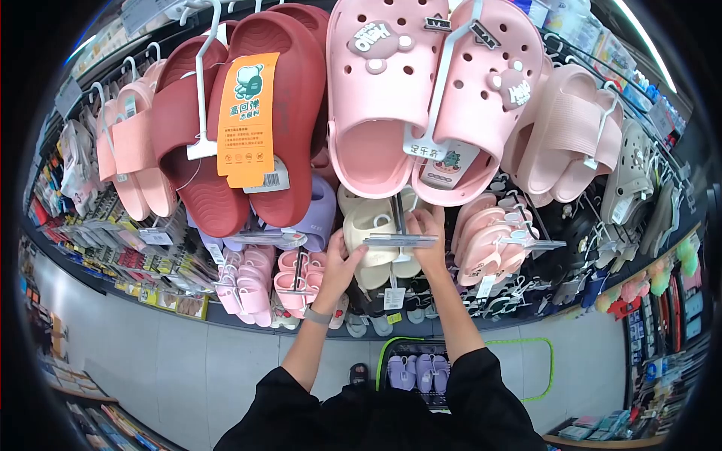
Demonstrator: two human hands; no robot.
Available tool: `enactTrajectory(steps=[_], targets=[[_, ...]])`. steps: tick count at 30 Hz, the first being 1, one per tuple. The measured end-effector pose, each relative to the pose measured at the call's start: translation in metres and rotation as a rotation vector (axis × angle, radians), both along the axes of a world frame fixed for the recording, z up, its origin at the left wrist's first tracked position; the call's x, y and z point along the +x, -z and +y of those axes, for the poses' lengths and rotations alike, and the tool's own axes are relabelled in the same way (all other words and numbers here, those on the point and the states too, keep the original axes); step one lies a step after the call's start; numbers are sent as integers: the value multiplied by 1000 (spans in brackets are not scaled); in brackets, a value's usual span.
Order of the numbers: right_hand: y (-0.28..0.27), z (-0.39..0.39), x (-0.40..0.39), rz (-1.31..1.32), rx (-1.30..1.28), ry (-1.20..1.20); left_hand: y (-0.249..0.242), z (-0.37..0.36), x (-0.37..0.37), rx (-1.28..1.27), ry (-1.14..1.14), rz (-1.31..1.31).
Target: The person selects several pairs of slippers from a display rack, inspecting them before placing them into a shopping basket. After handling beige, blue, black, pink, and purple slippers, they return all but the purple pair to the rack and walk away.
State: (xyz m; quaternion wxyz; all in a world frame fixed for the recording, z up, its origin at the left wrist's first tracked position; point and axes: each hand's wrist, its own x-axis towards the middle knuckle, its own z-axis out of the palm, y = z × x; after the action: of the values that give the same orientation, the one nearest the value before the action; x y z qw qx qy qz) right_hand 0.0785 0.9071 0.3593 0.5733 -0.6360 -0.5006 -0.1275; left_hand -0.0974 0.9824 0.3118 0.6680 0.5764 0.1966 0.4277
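Left hand [344,259] pinches the outer edge of the left shoe in a pair of cream slippers [370,264], thumb in front, while the right hand [429,239] flanks the pair's other side, its grip too hidden to tell. The slippers hang between the hands behind a label holder [400,240], long axes roughly upright, the left shoe nearer the left hand. Below, a black basket [412,347] holds purple slippers [402,373].

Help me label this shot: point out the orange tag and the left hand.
Orange tag [244,139]: head view, on its printed middle.
Left hand [342,266]: head view, just below the fingers.
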Motion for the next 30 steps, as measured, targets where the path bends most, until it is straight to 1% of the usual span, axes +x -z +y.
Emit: enactTrajectory(steps=[2, 3, 8, 10, 11, 13, 16, 18, 20, 22, 23, 24, 26, 27, 28, 30], targets=[[-6, 6, 0, 155, -71, -72, 1, 9, 3, 73, -46, -44], [-2, 10, 2, 179, -111, -60, 3, 13, 3, 104, -78, -50], [8, 24, -2, 183, -99, -100, 14, 21, 0, 48, -101, -54], [10, 28, -3, 43, -57, -58, 19, 21, 0, 49, -106, -71], [12, 28, 0, 45, -58, -64, 20, 20, 1, 29, -94, -90], [16, 32, 5, -78, -128, -85, 28, 22, 3, 6, -101, -137], [40, 39, 10, -55, -113, -67, 33, 26, 1, 50, -116, -67], [34, 32, 3, -102, -97, -10, 37, 33, -2, 14, -93, -52], [32, 31, 1, -146, -68, 3, 39, 36, 3, -37, -49, -110], [26, 26, 4, -40, -126, -28, 40, 37, 7, -71, -12, -143], [14, 20, 4, -89, -82, -72, 40, 41, 6, -97, 9, -175], [15, 18, 6, -90, -83, -54, 40, 45, 5, -123, 30, -206], [23, 18, 12, 35, -11, 41, 37, 48, 4, -93, 49, -193], [34, 21, 19, 173, -7, -63, 33, 47, 3, -97, 34, -179], [48, 25, 22, 349, -27, -106, 29, 46, 2, -100, 18, -163], [59, 28, 30, 406, -109, -80, 33, 46, 2, -113, 13, -143]])
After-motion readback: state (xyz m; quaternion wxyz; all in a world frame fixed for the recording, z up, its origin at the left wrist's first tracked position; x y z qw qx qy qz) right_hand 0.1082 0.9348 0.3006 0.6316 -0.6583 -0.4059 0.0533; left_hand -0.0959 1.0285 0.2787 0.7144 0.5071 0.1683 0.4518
